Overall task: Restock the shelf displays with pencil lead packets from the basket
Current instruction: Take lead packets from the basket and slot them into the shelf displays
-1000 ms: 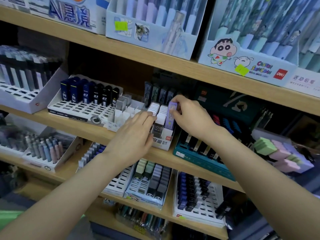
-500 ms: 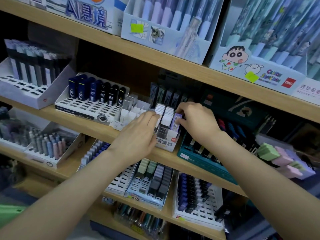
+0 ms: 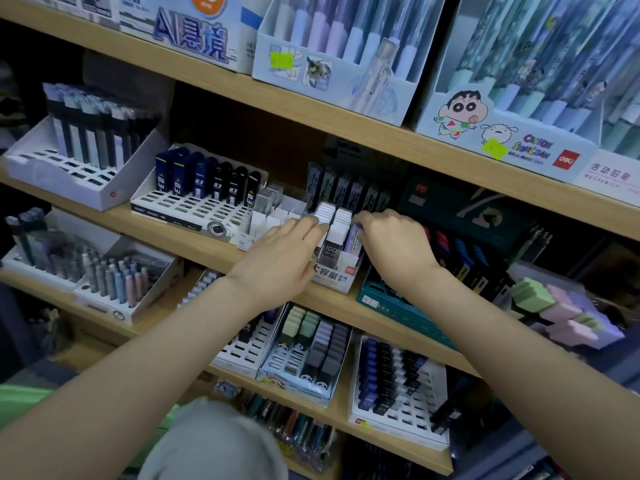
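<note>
A small white display box (image 3: 335, 279) sits on the middle shelf, filled with rows of white-capped lead packets (image 3: 333, 221). My right hand (image 3: 394, 245) pinches a purple lead packet (image 3: 354, 240) standing low in the box's right row. My left hand (image 3: 284, 258) rests against the box's left side with its fingers straight, touching the left row of packets. The basket is out of view.
Left of the box stand a white tray of dark blue lead cases (image 3: 207, 183) and an empty-slotted white rack (image 3: 270, 218). A teal tray (image 3: 408, 311) sits to the right. Pastel erasers (image 3: 568, 310) lie far right. Pen boxes (image 3: 332, 60) fill the upper shelf; more trays sit below.
My right hand has pushed the purple packet down from above the box into the right row. My left hand has stayed against the box. The view has shifted slightly.
</note>
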